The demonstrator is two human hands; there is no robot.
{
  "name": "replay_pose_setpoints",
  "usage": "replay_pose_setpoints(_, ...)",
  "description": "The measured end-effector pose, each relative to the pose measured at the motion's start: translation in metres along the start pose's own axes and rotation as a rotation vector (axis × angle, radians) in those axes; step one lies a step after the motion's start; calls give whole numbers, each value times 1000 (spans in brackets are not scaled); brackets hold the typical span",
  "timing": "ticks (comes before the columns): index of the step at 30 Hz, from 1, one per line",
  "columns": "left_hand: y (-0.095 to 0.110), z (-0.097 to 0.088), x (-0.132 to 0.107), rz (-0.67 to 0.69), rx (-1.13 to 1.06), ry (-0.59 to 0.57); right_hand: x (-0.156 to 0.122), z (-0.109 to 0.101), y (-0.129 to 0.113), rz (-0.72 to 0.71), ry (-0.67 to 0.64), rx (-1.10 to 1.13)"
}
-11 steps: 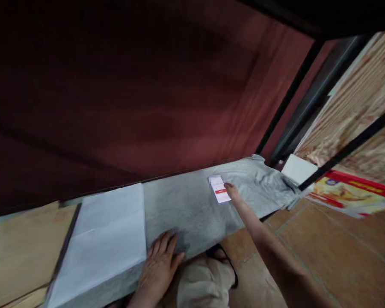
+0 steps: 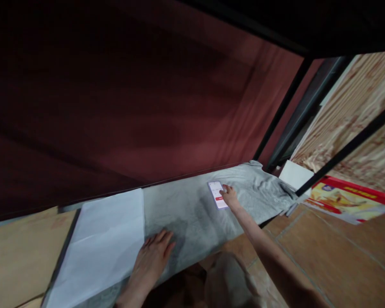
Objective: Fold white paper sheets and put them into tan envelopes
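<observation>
A smartphone [image 2: 215, 194] lies face up on a grey cloth [image 2: 186, 201], its lit screen white with a red bar low on it. My right hand [image 2: 230, 197] is at the phone's right edge, one fingertip over the screen and the fingers slightly apart; it does not grip the phone. My left hand [image 2: 154, 256] rests palm down on the cloth's near side with its fingers stretched out. Just left of it lies a large white paper sheet [image 2: 105, 244].
Brown cardboard [image 2: 25, 252] lies at the far left. A dark red panel [image 2: 167, 128] rises behind the cloth. Black frame bars [image 2: 284, 107] stand at the right. A white box [image 2: 295, 175] and a red and yellow printed package [image 2: 343, 199] are beyond, above the tiled floor [image 2: 336, 252].
My right hand has moved from the phone's edge onto its screen, with a finger over it. My left hand has shifted slightly left. The camera view has tilted a little.
</observation>
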State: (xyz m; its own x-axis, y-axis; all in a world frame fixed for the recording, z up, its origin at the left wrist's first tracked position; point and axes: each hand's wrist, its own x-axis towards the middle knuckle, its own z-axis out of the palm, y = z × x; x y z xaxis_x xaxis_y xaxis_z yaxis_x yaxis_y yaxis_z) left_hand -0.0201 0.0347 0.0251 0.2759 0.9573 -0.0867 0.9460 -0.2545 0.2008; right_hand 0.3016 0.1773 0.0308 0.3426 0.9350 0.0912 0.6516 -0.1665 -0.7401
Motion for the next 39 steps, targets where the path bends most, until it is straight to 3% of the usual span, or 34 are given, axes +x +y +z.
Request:
replay_pose_setpoints(5, -54, 9, 8, -82, 97, 255, -58, 52, -56, -71, -291, 106)
replay_pose_setpoints(8, -68, 19, 3, -145, 159, 235, -111, 94, -91, -207, -677, 184)
replay_pose_setpoints(11, -68, 19, -3, -255, 203, 152, -153, 125, -114, -236, -783, 197)
replay_pose_setpoints(13, -68, 18, -7, -295, 214, 86, -168, 138, -118, -340, -857, 235)
replay_pose_setpoints(16, -77, 22, -14, -327, 176, -43, -173, 144, -110, -412, -834, 247)
replay_pose_setpoints(19, -90, 31, -19, -296, 115, -168, -166, 142, -96, -319, -807, 235)
replay_pose_setpoints(22, -99, 36, -19, -229, 117, -184, -162, 140, -86, -235, -816, 257)
replay_pose_setpoints(28, -88, 33, -23, -189, 173, -302, -166, 137, -82, -201, -855, 311)
replay_pose_setpoints(34, -72, 26, -30, -138, 168, -237, -166, 133, -94, -214, -842, 256)
replay_pose_setpoints(39, -70, 0, -26, -150, 11, -181, -170, 143, -97, -206, -842, 307)
